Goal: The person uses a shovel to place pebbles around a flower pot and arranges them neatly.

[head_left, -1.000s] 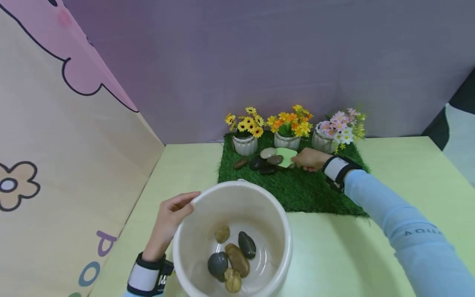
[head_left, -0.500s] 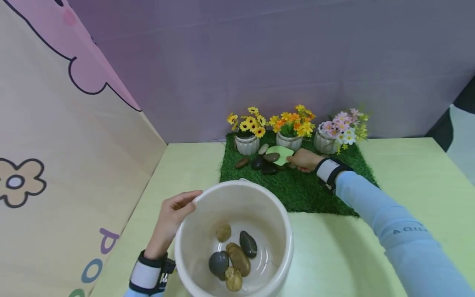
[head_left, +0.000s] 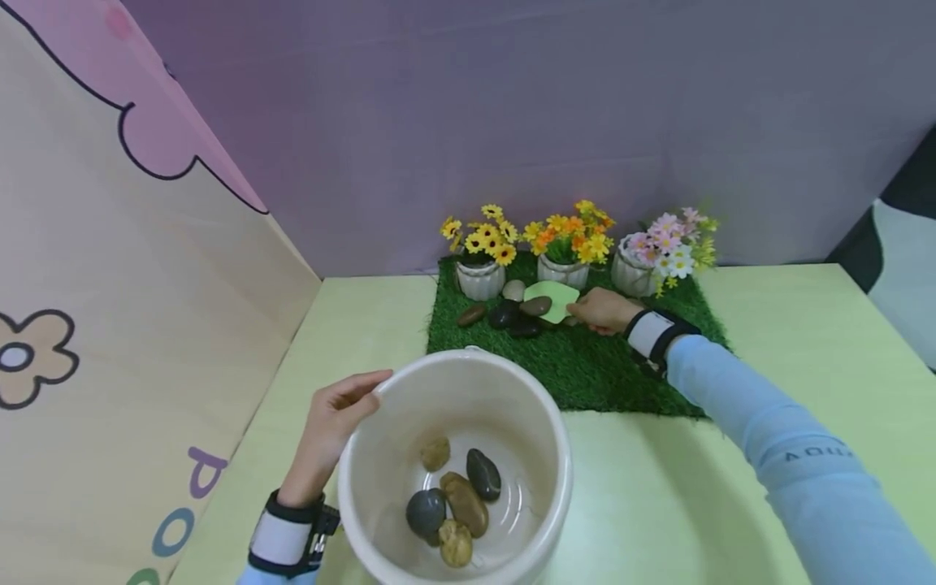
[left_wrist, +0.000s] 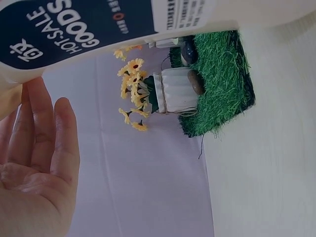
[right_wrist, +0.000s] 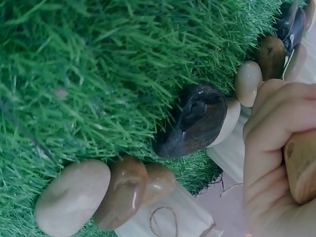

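Observation:
My right hand (head_left: 603,310) grips a small trowel whose wooden handle end (right_wrist: 302,168) shows inside the curled fingers in the right wrist view. Its pale green blade (head_left: 559,299) points left over the grass mat, and a brown stone (head_left: 536,306) overlaps the blade's tip. Black stones (head_left: 504,314) and a pale stone (head_left: 513,290) lie right beside it. My left hand (head_left: 329,426) holds the white bucket (head_left: 556,487) at its left rim; in the left wrist view the fingertips reach the bucket wall. Inside are several dark, brown and walnut-like stones (head_left: 465,505).
Three potted flowers line the mat's back edge: yellow (head_left: 478,282), orange (head_left: 561,272) and pink-white (head_left: 634,276). More stones, pale (right_wrist: 74,197) and black (right_wrist: 192,121), lie on the green mat (head_left: 607,378) near the right wrist. A purple wall hanging (head_left: 512,122) rises behind the table.
The trowel blade has slid a little left under the edge of the brown stone. The pale stone has tipped and shifted left, away from the blade. The left hand stays on the bucket.

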Action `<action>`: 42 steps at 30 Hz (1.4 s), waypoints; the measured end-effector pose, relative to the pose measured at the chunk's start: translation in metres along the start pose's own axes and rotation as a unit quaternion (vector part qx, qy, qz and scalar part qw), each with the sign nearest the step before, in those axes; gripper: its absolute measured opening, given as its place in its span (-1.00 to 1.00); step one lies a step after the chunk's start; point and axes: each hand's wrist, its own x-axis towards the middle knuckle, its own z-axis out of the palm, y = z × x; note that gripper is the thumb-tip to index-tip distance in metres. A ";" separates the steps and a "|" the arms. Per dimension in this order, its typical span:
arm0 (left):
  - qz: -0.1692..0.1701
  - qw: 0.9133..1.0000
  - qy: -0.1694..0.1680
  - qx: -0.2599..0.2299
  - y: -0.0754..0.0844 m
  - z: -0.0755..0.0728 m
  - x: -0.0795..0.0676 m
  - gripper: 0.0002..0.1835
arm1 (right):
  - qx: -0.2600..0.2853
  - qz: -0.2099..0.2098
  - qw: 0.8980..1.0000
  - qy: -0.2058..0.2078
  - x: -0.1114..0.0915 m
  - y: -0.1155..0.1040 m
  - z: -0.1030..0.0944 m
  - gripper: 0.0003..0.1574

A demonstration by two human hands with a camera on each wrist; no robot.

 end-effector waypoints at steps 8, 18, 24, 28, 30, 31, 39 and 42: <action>-0.009 1.000 0.008 0.001 0.000 -0.001 -0.001 -0.68 | -0.117 -0.028 0.992 0.043 -0.004 -0.007 -0.001 -0.45; -0.011 1.000 0.008 -0.003 -0.001 0.000 -0.002 -0.67 | -0.239 -0.011 0.965 0.111 -0.007 -0.027 -0.002 -0.47; -0.017 1.000 0.009 -0.009 -0.002 0.002 -0.003 -0.68 | -0.269 -0.029 0.951 0.148 -0.001 -0.023 0.005 -0.43; -0.017 1.000 0.007 -0.012 -0.001 0.004 -0.002 -0.68 | -0.277 -0.054 0.941 0.185 0.002 -0.021 0.007 -0.42; -0.015 1.000 0.004 -0.012 -0.001 0.004 -0.002 -0.68 | -0.285 -0.068 0.933 0.207 0.003 -0.021 0.007 -0.43; -0.014 1.000 0.003 -0.012 -0.001 0.004 -0.002 -0.68 | -0.288 -0.076 0.930 0.216 0.003 -0.022 0.007 -0.44; -0.011 1.000 0.004 -0.015 -0.001 0.002 -0.002 -0.67 | -0.288 -0.098 0.921 0.241 0.002 -0.027 0.002 -0.51; -0.011 1.000 0.003 -0.014 0.000 0.000 -0.002 -0.67 | -0.289 -0.107 0.920 0.242 0.001 -0.028 0.001 -0.53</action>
